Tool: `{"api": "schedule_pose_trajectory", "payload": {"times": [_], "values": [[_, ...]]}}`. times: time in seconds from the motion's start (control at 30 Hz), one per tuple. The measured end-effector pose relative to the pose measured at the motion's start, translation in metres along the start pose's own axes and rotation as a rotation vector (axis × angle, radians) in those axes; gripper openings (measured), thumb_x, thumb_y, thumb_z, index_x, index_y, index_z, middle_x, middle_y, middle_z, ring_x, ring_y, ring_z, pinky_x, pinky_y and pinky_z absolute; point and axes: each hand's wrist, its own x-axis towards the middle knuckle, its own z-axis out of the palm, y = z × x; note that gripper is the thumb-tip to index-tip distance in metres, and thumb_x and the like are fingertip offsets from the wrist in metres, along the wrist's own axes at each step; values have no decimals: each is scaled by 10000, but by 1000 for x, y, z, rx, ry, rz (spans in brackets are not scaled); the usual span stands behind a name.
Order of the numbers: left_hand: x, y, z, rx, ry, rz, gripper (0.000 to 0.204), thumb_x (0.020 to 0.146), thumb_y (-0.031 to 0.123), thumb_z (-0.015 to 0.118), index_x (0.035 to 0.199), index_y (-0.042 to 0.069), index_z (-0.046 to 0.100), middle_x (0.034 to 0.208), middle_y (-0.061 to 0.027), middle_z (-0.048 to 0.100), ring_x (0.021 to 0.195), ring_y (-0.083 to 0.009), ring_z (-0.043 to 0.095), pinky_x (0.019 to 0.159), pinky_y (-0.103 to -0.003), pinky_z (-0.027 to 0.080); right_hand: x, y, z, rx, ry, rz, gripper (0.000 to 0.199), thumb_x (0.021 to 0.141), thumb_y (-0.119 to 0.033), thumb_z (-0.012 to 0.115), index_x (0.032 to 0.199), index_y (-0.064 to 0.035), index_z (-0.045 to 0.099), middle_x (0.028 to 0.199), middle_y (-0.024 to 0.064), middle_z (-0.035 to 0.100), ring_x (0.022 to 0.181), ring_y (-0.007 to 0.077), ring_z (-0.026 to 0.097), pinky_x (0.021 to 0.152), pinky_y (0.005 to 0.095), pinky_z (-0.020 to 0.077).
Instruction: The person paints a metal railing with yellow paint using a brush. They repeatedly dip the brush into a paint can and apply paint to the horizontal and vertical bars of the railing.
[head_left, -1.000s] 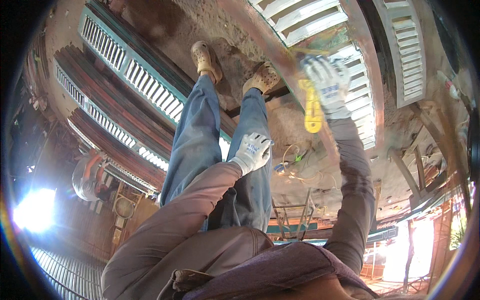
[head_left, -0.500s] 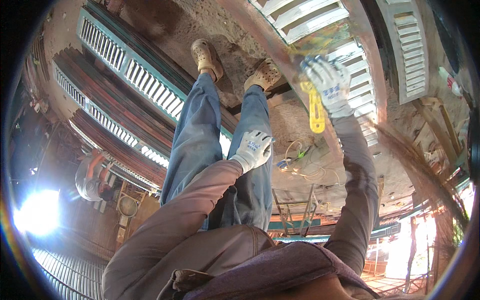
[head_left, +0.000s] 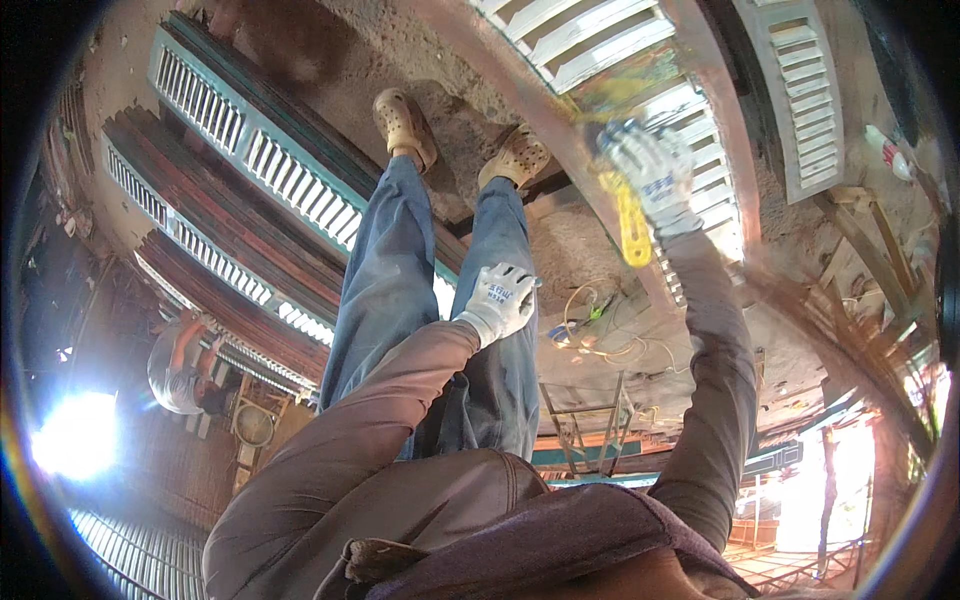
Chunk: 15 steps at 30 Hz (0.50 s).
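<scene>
My right hand (head_left: 655,170), in a white glove with dark fingertips, is closed on a yellow tool with a slotted, tapering handle (head_left: 632,225). The tool's working end is blurred and mostly hidden by the glove. It is over the brown wooden frame (head_left: 560,125) of a louvred shutter, beside the pale slats (head_left: 580,50). A yellowish-green smeared patch (head_left: 620,90) shows on the crosspiece just beyond my fingers. My left hand (head_left: 500,300), gloved alike, lies on my jeans near the knee, fingers apart and slightly bent, with nothing visible in it.
Louvred panels with teal frames (head_left: 245,130) and stacked dark boards (head_left: 200,180) lie to the left. Another louvred panel (head_left: 805,100) is at the far right. A cable (head_left: 610,350) is on the dusty ground. At the left edge another person (head_left: 180,370) bends over.
My right hand and the tool have shifted slightly along the shutter frame, and the tool is blurred. My left hand stays on my leg. The view has shifted a little.
</scene>
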Motion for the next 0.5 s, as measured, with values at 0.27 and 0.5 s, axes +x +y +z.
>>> {"api": "schedule_pose_trajectory", "payload": {"times": [0.27, 0.5], "values": [[-4, 6, -1, 9, -25, -40, 208, 767, 229, 648, 958, 149, 651, 968, -35, 650, 955, -254, 597, 768, -456, 436, 35, -20, -27, -544, -18, -200, 219, 907, -167, 575, 1118, -169, 635, 1230, 28, 643, 1089, 169, 639, 1032, 465, 429], [-3, 3, 4, 18, -4, -12, 182, 767, 224, 649, 932, 147, 637, 936, -33, 641, 941, -255, 598, 753, -451, 423, -4, 0, -3, -710, -162, -241, 272, 940, -171, 519, 1206, -127, 558, 1257, 80, 617, 1187, 194, 575, 1072, 471, 406]]}}
